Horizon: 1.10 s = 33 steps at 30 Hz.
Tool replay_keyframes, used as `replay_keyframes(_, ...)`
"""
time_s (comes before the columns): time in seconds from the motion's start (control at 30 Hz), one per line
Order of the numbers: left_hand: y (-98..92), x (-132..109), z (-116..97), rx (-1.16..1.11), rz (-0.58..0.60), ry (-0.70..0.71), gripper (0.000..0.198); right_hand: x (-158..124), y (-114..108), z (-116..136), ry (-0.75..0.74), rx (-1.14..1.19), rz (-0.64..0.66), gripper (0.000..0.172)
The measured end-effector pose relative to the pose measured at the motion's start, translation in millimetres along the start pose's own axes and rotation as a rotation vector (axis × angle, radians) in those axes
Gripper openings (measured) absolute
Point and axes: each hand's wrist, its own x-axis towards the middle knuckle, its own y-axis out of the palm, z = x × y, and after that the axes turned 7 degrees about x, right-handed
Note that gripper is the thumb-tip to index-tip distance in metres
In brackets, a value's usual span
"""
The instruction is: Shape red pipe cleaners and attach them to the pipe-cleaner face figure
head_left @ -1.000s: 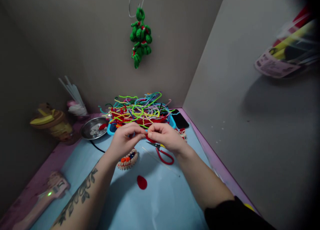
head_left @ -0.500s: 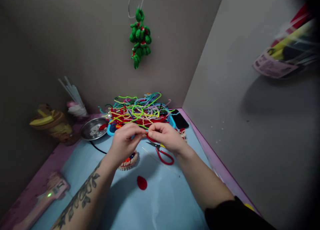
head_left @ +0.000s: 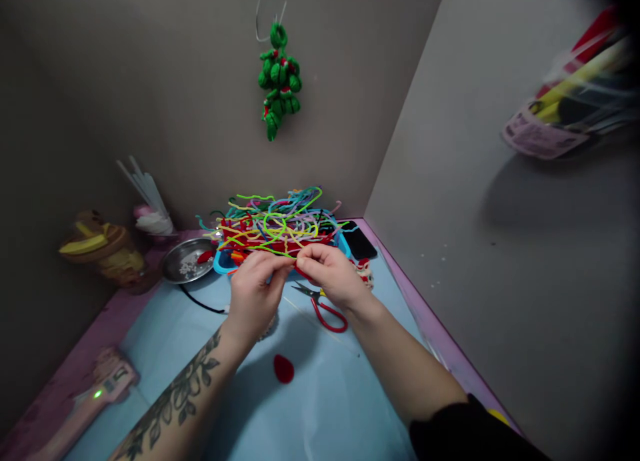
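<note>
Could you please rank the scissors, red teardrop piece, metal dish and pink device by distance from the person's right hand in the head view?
From the right hand, pinching a red strand with the left hand:
1. Scissors, just under it.
2. Red teardrop piece, nearer the person, to its left.
3. Metal dish, left, beside the colourful pile.
4. Pink device, near left corner.

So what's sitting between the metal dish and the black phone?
A blue tray heaped with coloured pipe cleaners, shown in the head view.
</note>
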Motion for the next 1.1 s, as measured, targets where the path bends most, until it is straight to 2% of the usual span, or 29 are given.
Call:
replay_keyframes(0.1, 2.0, -1, -1, -0.004, 0.001, -0.085, 0.010, 2, 1, -4, 0.005, 0.048, -0.045, 0.020)
replay_keyframes(0.17, 3.4, 0, -1, -0.055, 0.029, -0.214, 0.010, 4, 0, -8, -0.016, 0.094, -0.104, 0.019)
replay_keyframes(0.27, 6.9, 2, -2, -0.247, 0.138, -0.454, 0.016, 8, 1, -14, -0.077, 0.157, -0.214, 0.017)
replay_keyframes(0.33, 10.2, 2, -3, -0.395, 0.219, -0.560, 0.023, 9, 2, -18, -0.108, 0.184, -0.274, 0.016)
replay_keyframes(0.43, 13.7, 2, -6, -0.495, 0.259, -0.635, 0.026, 9, 6, -21, -0.118, 0.221, -0.312, 0.015)
replay_keyframes(0.5, 13.0, 3, -6, -0.498, 0.244, -0.668, 0.024, 9, 6, -20, -0.078, 0.249, -0.285, 0.016)
replay_keyframes(0.6, 7.8, 6, -2, -0.455, 0.234, -0.668, 0.022, 10, 2, -17, 0.012, 0.250, -0.242, 0.020)
replay_keyframes(0.7, 2.3, 9, 2, -0.394, 0.296, -0.615, 0.020, 11, -6, -14, 0.055, 0.214, -0.220, 0.025)
replay_keyframes(0.83, -0.5, 11, 3, -0.362, 0.385, -0.547, 0.020, 12, -10, -15, 0.034, 0.178, -0.180, 0.028)
replay_keyframes(1.1, -0.1, 10, 4, -0.266, 0.432, -0.483, 0.023, 8, -11, -14, -0.014, -0.022, -0.149, 0.026)
